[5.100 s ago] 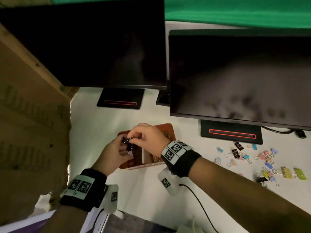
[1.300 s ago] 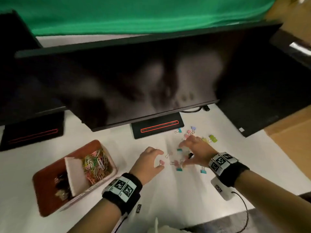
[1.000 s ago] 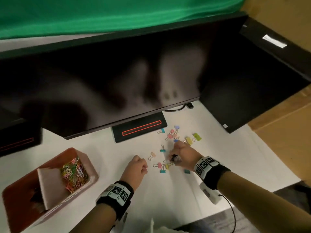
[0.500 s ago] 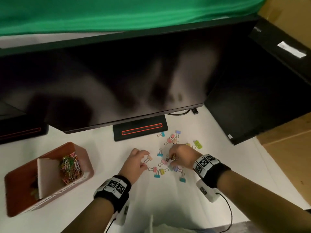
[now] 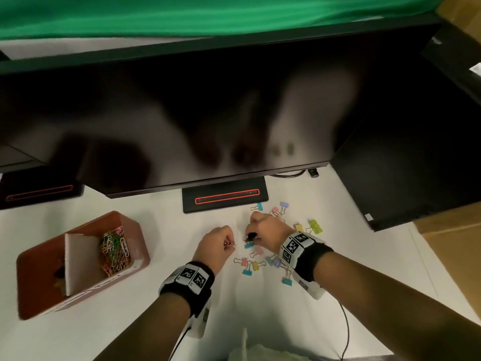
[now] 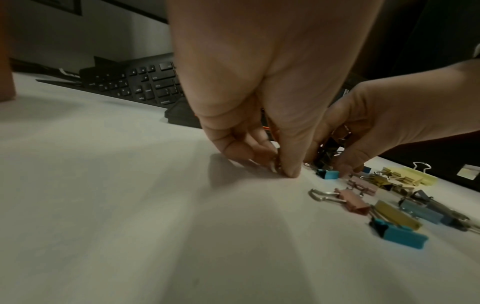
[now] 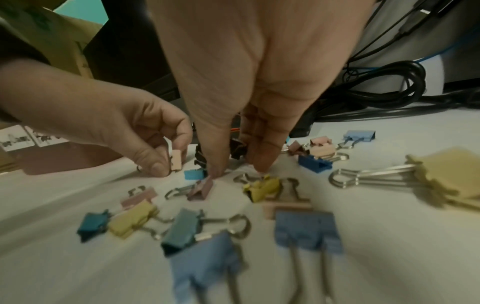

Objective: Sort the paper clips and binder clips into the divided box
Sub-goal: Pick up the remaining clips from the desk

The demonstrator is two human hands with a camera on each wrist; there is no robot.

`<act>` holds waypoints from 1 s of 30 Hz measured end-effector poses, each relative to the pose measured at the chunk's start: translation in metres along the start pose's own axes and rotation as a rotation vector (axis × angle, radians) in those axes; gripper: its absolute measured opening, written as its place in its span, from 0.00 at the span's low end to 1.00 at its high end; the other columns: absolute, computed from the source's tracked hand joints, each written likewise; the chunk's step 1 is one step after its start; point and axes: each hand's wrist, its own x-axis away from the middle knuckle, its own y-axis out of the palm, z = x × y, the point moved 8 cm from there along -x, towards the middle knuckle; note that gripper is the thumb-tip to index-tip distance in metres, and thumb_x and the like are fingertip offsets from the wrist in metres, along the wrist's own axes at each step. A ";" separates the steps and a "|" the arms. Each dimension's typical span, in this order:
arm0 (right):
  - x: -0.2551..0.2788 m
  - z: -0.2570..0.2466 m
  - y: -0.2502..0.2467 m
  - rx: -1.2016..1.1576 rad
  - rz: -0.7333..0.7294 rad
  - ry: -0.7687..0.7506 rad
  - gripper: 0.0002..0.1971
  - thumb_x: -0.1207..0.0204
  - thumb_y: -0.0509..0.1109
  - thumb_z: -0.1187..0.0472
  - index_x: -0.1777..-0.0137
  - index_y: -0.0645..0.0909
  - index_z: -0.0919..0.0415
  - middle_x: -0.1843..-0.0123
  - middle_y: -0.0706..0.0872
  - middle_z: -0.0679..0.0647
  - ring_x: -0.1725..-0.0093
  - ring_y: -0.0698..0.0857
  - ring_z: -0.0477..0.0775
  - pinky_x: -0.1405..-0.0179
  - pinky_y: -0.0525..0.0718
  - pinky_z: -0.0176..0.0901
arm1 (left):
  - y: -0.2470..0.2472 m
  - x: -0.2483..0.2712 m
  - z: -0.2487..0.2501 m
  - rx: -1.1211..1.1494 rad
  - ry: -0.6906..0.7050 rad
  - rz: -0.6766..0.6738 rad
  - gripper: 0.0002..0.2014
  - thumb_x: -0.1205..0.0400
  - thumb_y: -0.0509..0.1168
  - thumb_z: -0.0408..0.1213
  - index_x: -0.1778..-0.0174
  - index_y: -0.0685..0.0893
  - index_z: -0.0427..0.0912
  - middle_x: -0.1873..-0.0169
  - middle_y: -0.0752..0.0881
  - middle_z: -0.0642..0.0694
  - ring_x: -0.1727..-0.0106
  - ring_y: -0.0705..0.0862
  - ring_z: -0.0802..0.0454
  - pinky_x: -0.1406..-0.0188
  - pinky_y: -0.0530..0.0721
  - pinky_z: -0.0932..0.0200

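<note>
Several coloured binder clips (image 5: 256,265) lie scattered on the white table (image 5: 130,321) in front of a monitor foot. My left hand (image 5: 230,244) pinches a small pink binder clip (image 7: 176,162) between thumb and forefinger, right at the table surface. Just to its right, my right hand (image 5: 250,235) holds a few black binder clips (image 7: 237,148) bunched in its curled fingers, with its fingertips (image 7: 259,166) down among the pile. The reddish-brown divided box (image 5: 135,243) stands at the left. Coloured paper clips (image 5: 113,254) fill its right compartment, and its left compartment is dark behind the white divider (image 5: 78,259).
A large dark monitor (image 5: 208,113) overhangs the table's far side, and its foot (image 5: 225,198) stands just behind the clips. A black keyboard (image 6: 145,82) lies under it. A black case (image 5: 416,165) and a cardboard box (image 5: 453,243) stand at the right. Cables (image 7: 376,86) lie behind the pile.
My left hand has closed on the pink clip it was reaching for. My right hand keeps the black clips and stays over the pile.
</note>
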 end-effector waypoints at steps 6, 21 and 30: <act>-0.001 -0.007 0.008 -0.015 -0.022 -0.006 0.12 0.23 0.68 0.57 0.41 0.81 0.59 0.44 0.79 0.56 0.46 0.79 0.57 0.45 0.81 0.47 | -0.003 0.008 -0.017 0.092 -0.063 -0.011 0.09 0.26 0.71 0.34 0.53 0.79 0.47 0.61 0.82 0.51 0.61 0.82 0.52 0.56 0.82 0.60; 0.004 -0.030 0.021 -0.044 -0.022 0.012 0.07 0.24 0.68 0.63 0.47 0.83 0.60 0.41 0.82 0.55 0.47 0.81 0.56 0.47 0.81 0.41 | -0.027 0.045 -0.048 0.098 0.015 -0.031 0.09 0.26 0.70 0.33 0.51 0.86 0.48 0.63 0.78 0.50 0.60 0.80 0.52 0.54 0.79 0.64; -0.019 -0.060 0.009 -0.049 -0.052 0.049 0.07 0.26 0.67 0.65 0.50 0.82 0.57 0.46 0.85 0.54 0.50 0.81 0.53 0.52 0.78 0.37 | -0.076 0.072 -0.043 0.192 0.078 -0.008 0.10 0.24 0.71 0.36 0.49 0.85 0.51 0.60 0.80 0.49 0.60 0.82 0.56 0.55 0.81 0.67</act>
